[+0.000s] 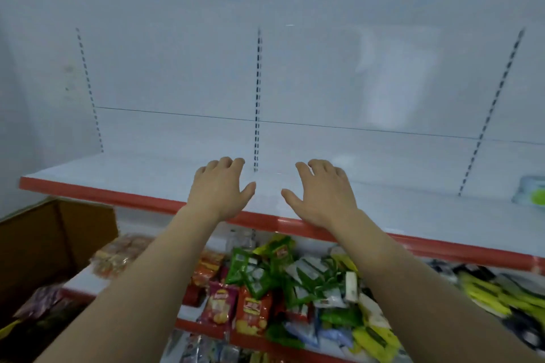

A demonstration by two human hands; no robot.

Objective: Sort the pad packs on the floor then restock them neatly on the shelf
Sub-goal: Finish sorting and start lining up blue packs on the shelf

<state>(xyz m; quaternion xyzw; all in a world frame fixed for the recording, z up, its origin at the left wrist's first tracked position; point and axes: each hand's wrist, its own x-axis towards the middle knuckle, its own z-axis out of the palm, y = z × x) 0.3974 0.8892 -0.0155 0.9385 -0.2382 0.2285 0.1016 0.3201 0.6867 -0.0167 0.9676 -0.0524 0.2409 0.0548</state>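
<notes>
A: Item one, pad pack (530, 193): pale, green-marked, blurred; logged at the far right of the white shelf (118, 168).

B: Hands?

A: Left hand (219, 190) and right hand (323, 193): fingers spread, nothing gripped, positioned over the shelf front, apart.

B: Surroundings?

A: Snack bags (236, 308) stocked beneath; cardboard box (44, 244) noted left.

No print on the snack packs (250, 289) is legible.
</notes>
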